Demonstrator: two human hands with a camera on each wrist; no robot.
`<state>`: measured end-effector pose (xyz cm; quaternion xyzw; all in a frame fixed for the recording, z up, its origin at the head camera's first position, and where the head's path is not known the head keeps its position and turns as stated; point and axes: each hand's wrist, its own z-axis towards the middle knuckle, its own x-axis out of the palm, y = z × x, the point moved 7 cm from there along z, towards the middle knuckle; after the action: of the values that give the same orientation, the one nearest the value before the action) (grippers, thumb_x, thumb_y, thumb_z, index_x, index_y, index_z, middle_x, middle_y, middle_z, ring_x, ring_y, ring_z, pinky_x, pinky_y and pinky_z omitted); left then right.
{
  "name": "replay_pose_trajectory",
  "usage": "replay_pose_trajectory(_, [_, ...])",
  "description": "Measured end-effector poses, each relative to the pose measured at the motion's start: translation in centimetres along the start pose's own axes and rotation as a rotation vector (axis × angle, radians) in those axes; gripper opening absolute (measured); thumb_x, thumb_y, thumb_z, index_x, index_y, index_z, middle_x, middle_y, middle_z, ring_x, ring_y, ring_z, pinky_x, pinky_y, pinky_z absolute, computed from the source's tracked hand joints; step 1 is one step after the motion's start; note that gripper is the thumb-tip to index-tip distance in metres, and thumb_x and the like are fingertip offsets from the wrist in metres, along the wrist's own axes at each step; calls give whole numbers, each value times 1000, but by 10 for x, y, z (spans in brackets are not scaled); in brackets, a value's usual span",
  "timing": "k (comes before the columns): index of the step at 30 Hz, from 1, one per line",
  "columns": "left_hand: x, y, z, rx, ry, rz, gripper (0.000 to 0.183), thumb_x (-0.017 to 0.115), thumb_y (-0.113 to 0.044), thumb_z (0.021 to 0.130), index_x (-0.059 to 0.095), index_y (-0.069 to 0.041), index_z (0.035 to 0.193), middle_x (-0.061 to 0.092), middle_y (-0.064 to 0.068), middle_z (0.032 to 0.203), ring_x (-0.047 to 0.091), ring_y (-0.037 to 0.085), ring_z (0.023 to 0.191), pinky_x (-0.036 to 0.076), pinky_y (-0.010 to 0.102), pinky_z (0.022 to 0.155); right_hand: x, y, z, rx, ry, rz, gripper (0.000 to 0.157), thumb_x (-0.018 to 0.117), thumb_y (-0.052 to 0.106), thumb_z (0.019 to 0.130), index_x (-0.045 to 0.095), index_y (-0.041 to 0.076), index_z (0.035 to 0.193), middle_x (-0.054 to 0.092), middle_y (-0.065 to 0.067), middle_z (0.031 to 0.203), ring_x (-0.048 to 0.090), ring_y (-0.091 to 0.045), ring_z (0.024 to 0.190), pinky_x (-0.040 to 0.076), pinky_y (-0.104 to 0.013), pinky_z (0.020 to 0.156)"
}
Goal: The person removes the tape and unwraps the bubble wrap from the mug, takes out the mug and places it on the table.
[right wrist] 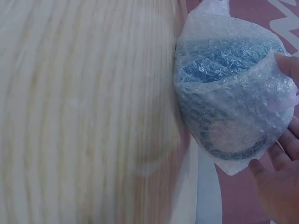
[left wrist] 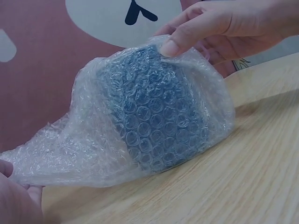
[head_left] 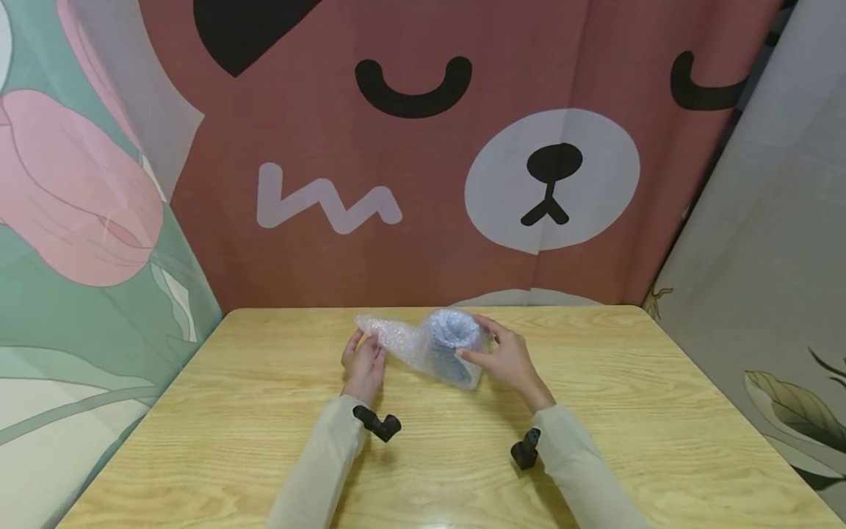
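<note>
A blue-grey object (left wrist: 159, 112), rounded in outline, sits inside clear bubble wrap (head_left: 403, 342) on the table; its exact kind is hidden by the layers. The wrap trails off to the left in a loose flap. My left hand (head_left: 363, 367) pinches the end of that flap between thumb and fingers. On the other side, my right hand (head_left: 509, 360) grips the wrapped bundle near its top, thumb on the near side and fingers behind. In the right wrist view a ring-like edge of the object (right wrist: 238, 151) shows dimly through the plastic.
The bundle stands toward the far edge of the wood-grain table (head_left: 436, 455). Behind it hangs a curtain (head_left: 423, 257) with a bear face. Patterned cloths hang at the left and right sides. A black wrist mount (head_left: 378, 424) is strapped over the left sleeve.
</note>
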<state>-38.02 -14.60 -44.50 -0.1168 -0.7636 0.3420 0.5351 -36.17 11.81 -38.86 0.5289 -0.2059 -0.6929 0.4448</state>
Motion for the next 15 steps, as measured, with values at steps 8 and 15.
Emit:
replay_pose_trajectory(8, [-7,1,0,-3,-72,-34,34,51,15,90,37,-1,117,45,16,105,56,18,87,49,32,86,0,-2,2,11,28,6,79,83,39,77,49,13,144,45,-12,145,39,-33,134,37,-52,104])
replay_pose_trajectory(15, [-10,0,-1,21,-78,-31,30,50,15,90,42,-2,113,46,15,102,55,17,81,50,31,80,-1,0,2,1,32,20,77,83,35,77,49,12,143,46,-11,145,38,-30,134,36,-50,105])
